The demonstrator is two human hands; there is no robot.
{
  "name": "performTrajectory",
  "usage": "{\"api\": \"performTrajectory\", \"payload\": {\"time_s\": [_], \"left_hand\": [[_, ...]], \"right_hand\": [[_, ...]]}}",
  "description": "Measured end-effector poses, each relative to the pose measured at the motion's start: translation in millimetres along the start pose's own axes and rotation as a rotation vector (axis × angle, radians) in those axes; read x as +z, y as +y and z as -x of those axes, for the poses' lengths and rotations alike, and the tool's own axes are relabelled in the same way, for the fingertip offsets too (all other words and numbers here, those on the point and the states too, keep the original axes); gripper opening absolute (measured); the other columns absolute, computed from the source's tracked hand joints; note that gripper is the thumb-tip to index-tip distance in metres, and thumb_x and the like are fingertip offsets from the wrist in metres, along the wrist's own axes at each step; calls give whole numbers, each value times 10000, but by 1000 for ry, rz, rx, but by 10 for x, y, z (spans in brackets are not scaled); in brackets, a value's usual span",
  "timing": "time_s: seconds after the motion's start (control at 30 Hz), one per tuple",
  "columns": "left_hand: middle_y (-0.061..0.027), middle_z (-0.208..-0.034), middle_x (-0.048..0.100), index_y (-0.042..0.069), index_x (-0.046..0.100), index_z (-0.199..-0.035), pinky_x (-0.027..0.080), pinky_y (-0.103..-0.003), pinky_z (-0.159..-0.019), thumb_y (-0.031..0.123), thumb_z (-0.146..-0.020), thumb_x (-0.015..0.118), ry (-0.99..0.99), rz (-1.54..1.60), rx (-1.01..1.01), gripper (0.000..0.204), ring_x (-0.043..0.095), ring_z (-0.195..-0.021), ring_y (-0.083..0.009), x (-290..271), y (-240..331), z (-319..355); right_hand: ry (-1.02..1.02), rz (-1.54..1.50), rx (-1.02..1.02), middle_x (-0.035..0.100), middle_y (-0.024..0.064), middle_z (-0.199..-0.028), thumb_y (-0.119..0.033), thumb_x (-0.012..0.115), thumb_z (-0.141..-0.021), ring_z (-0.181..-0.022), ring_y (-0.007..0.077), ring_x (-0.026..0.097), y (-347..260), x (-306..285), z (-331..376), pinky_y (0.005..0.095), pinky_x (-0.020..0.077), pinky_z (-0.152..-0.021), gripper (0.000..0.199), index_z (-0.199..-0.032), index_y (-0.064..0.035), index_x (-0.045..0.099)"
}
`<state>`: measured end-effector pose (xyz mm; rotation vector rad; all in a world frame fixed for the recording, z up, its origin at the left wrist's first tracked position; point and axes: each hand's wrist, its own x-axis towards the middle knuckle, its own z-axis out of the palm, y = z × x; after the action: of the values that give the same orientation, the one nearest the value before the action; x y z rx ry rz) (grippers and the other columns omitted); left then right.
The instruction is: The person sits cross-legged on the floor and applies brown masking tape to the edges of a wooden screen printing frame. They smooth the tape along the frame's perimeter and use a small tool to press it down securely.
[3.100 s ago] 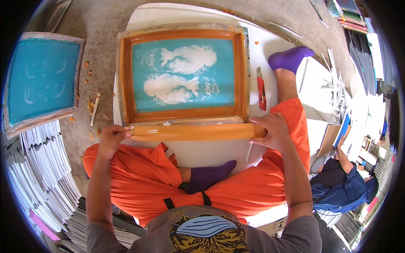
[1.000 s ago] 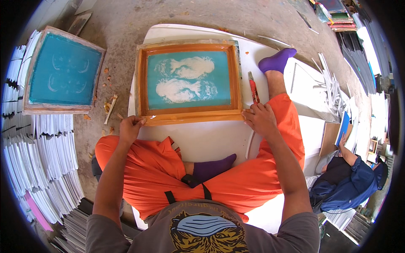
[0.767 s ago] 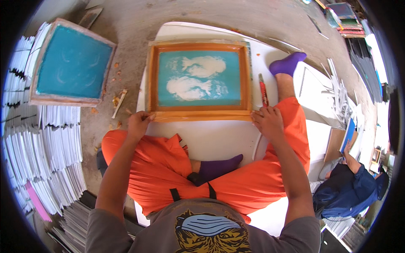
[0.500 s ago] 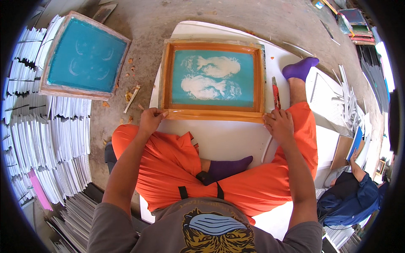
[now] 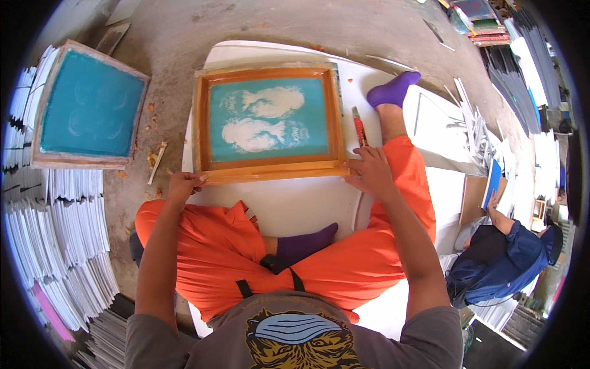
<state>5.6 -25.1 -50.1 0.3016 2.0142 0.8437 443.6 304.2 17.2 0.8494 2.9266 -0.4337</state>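
Note:
A screen-printing frame (image 5: 201, 132) lies in front of me, its wooden sides covered in brown tape around a teal mesh (image 5: 264, 154) with two pale printed figures. A shiny strip of brown packing tape (image 5: 276, 173) runs along its near side. My left hand (image 5: 184, 186) pinches the strip's left end at the near left corner. At the near right corner, my right hand (image 5: 372, 171) has thumb and fingertips on the other end. Just beyond that hand lies a red utility knife (image 5: 359, 128), touched by neither hand as far as I can see.
The frame rests on a white board (image 5: 246, 52) under my crossed legs. Another teal screen (image 5: 89, 107) leans on paper stacks (image 5: 67, 227) at left. Tape scraps (image 5: 157, 163) litter the floor. Paper strips (image 5: 470, 135) and a co-worker in dark blue (image 5: 510, 261) are at right.
The whole scene has shifted left as my view turned. Both hands stay at the tape's ends; the fingers of my right hand look more stretched out than before.

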Motion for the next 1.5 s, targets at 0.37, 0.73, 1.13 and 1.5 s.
{"api": "performTrajectory", "payload": {"time_s": [0.37, 0.73, 1.13, 1.5], "left_hand": [[-36, -759, 730, 17, 760, -897, 471, -247, -595, 278, -892, 840, -7, 9, -5, 273, 641, -638, -105, -1, 6, -26], [-37, -751, 726, 37, 727, -829, 464, -243, -589, 288, -882, 848, -15, 47, 14, 284, 630, -626, -96, 22, 80, 29], [-22, -732, 707, 51, 721, -833, 460, -243, -585, 291, -887, 842, -21, 51, 12, 274, 631, -633, -102, 10, 10, -14], [-16, -722, 697, 59, 724, -831, 459, -251, -588, 287, -896, 831, -17, 38, 32, 260, 610, -625, -95, 23, 50, 16]], "right_hand": [[162, 15, 610, 709, 233, -1057, -303, 651, -981, -1088, 428, 684, 637, 356, -881, 533, 558, -897, 306, -1062, -7, 648], [372, -277, 576, 674, 325, -1055, -206, 515, -1006, -1022, 519, 662, 762, 197, -1072, 589, 529, -889, 280, -1146, 26, 585], [170, -318, 490, 684, 290, -1040, -81, 524, -996, -900, 510, 676, -622, 366, 440, 603, 528, -789, 497, -1487, -150, 505], [120, -219, 552, 677, 301, -1032, -96, 527, -1005, -951, 476, 684, -640, 416, 381, 589, 534, -822, 482, -1480, -176, 552]]}}
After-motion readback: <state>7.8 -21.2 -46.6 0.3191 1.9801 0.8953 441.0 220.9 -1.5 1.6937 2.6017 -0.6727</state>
